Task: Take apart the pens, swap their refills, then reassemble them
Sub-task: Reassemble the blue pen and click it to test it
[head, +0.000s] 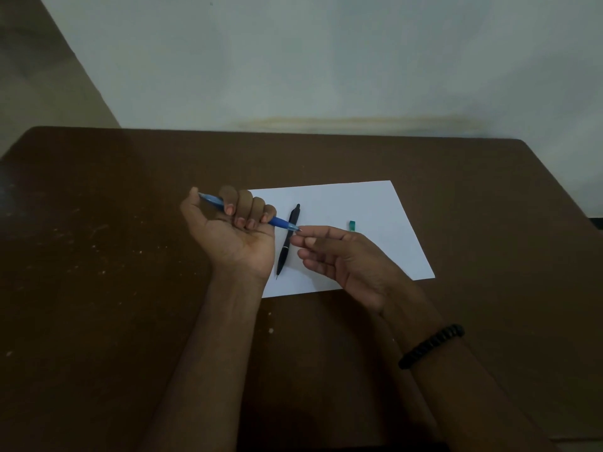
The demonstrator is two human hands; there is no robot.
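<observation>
Early going: our left hand (pixel 235 230) grips the blue pen (pixel 280 223); our right hand (pixel 339 256) pinches its tip; black pen (pixel 288 238) lies whole.

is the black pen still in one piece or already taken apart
In one piece, it seems: the black pen lies whole on the white paper, tip toward the person, untouched by either hand.

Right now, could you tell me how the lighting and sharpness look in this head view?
Head view: dim, so the brown table and forearms go murky; the white paper is brightest, without glare; the black pen reads crisply against it; the blue pen tip is slightly soft; wide-angle bowing curves the table's far edge.
</observation>
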